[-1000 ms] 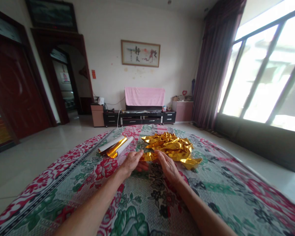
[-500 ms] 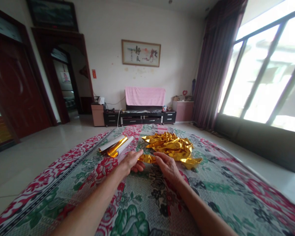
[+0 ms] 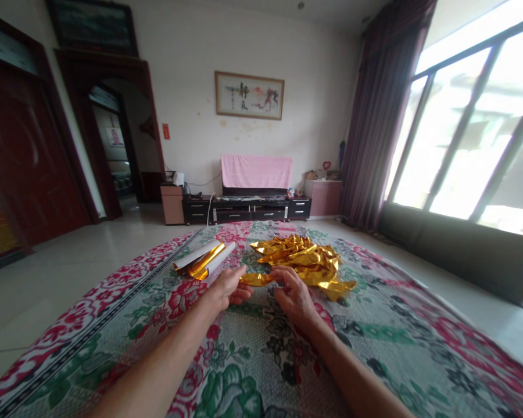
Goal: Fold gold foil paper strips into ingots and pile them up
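Narrow boat-shaped piece of shiny gold foil paper (image 3: pixel 256 280) is held between the two hands, above the round table's flowered red, green and grey cloth (image 3: pixel 261 339). At the left lie loosely rolled white-and-gold sheets (image 3: pixel 207 260), apart from the hands. Next, the left hand (image 3: pixel 230 288) grips the piece's left end, thumb above, the other fingers below. Compared with half a second ago, this hand is slightly more to the left and more foil is visible, so I judge the folded form is being drawn out. The piece looks smooth in its middle and tapering. The right hand (image 3: pixel 293 293) pinches its right end with bent fingers. Behind and rightward rests a heap of crumpled, pointed gold foil shapes (image 3: pixel 303 261).
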The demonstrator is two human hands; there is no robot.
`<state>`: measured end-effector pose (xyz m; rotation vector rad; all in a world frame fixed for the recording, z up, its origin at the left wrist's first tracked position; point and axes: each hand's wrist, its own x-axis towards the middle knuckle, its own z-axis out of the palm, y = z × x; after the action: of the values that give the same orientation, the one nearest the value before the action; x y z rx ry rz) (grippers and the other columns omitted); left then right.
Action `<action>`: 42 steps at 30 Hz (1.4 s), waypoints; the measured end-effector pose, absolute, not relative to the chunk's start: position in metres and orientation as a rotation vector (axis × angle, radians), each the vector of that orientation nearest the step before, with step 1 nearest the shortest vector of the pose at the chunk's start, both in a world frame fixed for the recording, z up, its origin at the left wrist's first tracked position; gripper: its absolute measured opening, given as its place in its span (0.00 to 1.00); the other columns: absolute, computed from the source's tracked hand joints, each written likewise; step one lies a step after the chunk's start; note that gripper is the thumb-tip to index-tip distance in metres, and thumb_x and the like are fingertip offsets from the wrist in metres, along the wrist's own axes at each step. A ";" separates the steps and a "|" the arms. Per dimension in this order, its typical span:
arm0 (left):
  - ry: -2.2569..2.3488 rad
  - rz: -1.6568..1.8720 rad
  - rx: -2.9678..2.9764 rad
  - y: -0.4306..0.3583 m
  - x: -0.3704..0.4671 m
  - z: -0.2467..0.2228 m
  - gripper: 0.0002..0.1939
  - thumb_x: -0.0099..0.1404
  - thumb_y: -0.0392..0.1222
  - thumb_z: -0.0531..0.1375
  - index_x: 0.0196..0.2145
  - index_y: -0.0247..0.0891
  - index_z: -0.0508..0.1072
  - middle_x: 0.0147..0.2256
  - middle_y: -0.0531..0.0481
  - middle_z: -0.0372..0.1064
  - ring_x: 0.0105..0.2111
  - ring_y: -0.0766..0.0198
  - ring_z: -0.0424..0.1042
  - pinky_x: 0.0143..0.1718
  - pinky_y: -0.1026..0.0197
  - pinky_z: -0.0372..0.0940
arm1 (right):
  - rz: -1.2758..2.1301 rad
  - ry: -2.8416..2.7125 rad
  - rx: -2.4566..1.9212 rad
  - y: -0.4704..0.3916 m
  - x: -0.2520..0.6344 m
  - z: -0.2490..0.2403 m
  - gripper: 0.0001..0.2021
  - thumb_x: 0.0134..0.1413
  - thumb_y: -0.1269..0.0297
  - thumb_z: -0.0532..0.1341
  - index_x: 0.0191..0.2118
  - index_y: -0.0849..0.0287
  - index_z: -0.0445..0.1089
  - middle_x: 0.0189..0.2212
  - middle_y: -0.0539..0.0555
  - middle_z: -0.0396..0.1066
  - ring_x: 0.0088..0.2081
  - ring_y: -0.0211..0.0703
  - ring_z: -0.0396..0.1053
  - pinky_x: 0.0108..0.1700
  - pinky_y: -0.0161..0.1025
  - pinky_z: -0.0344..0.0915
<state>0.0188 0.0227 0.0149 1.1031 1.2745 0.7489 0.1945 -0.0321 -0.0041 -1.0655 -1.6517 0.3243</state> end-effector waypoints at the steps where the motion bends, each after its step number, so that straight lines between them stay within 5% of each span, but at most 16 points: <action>1: 1.278 0.734 1.096 0.022 0.019 0.016 0.23 0.62 0.56 0.49 0.35 0.31 0.69 0.19 0.49 0.70 0.13 0.71 0.65 0.15 0.70 0.56 | 0.285 -1.665 -1.064 -0.031 0.194 -0.005 0.15 0.42 0.73 0.54 0.37 0.57 0.70 0.44 0.55 0.67 0.44 0.43 0.65 0.36 0.34 0.63; 10: 1.591 0.836 1.662 0.015 0.014 0.028 0.25 0.60 0.59 0.47 0.33 0.35 0.73 0.13 0.50 0.65 0.14 0.65 0.64 0.19 0.66 0.57 | 0.207 -1.666 -1.177 -0.023 0.196 -0.017 0.09 0.51 0.68 0.53 0.33 0.58 0.71 0.31 0.53 0.72 0.34 0.41 0.68 0.39 0.35 0.62; 16: 1.264 1.197 2.217 0.022 0.006 0.019 0.11 0.57 0.41 0.55 0.35 0.38 0.75 0.36 0.48 0.72 0.34 0.64 0.70 0.38 0.65 0.63 | 0.110 -1.633 -1.228 -0.023 0.195 -0.016 0.09 0.50 0.69 0.53 0.32 0.59 0.71 0.31 0.54 0.72 0.34 0.40 0.68 0.39 0.34 0.62; 22: 1.120 1.219 2.502 0.035 0.008 -0.006 0.20 0.53 0.31 0.55 0.45 0.40 0.71 0.46 0.47 0.66 0.44 0.63 0.66 0.49 0.61 0.62 | 0.065 -1.603 -1.255 -0.023 0.196 -0.015 0.09 0.47 0.70 0.54 0.30 0.59 0.71 0.29 0.53 0.71 0.31 0.39 0.68 0.36 0.33 0.62; 30: 1.019 1.166 2.526 0.033 0.017 -0.014 0.09 0.57 0.32 0.54 0.31 0.37 0.74 0.33 0.49 0.71 0.36 0.66 0.69 0.41 0.64 0.64 | 0.052 -1.611 -1.273 -0.022 0.195 -0.016 0.10 0.47 0.72 0.52 0.30 0.58 0.71 0.30 0.52 0.70 0.33 0.39 0.67 0.37 0.33 0.62; 35: 1.159 1.222 2.439 0.035 0.017 -0.016 0.09 0.56 0.31 0.54 0.30 0.37 0.74 0.33 0.49 0.71 0.35 0.66 0.70 0.40 0.65 0.64 | 0.000 -1.417 -1.291 -0.022 0.197 -0.015 0.12 0.48 0.71 0.51 0.35 0.60 0.69 0.36 0.56 0.69 0.35 0.41 0.66 0.37 0.35 0.62; 42: 1.446 1.306 2.286 0.046 0.019 -0.011 0.09 0.57 0.33 0.55 0.32 0.38 0.74 0.33 0.50 0.71 0.34 0.66 0.70 0.40 0.63 0.64 | -0.001 -1.219 -1.254 -0.017 0.204 -0.020 0.10 0.48 0.67 0.51 0.30 0.60 0.69 0.29 0.54 0.69 0.32 0.41 0.65 0.38 0.37 0.61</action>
<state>0.0195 0.0456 -0.0114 2.2863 1.4460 1.3059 0.2039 -0.0170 -0.0199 -1.2538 -1.2194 -0.0013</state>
